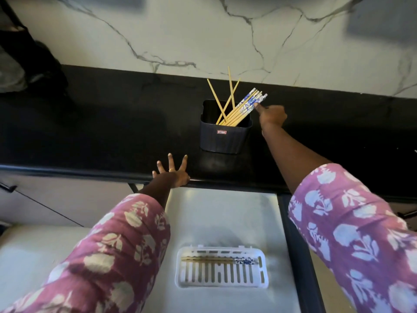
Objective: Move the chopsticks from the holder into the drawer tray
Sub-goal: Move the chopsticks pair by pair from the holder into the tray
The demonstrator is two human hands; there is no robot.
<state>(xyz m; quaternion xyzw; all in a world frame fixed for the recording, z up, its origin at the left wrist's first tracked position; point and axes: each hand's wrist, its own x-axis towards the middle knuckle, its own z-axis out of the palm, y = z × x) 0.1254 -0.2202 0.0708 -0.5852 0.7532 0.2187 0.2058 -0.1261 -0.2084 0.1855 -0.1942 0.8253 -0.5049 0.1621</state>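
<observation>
A dark square holder [222, 137] stands on the black counter and holds several chopsticks [242, 107], some plain bamboo, some with blue-and-white tops leaning right. My right hand [272, 115] reaches to the patterned tops and its fingertips touch them; whether it pinches one is unclear. My left hand [172, 171] rests on the counter's front edge with fingers spread. Below, the open drawer holds a white slotted tray [222, 282] with a few chopsticks [220, 259] lying across its far side.
The black counter [101, 132] runs across the view, backed by a white marbled wall [180, 30]. A dark object [27, 64] sits at the far left. The drawer's pale floor [221, 213] surrounds the tray, with a dark drawer side [293, 245] to the right.
</observation>
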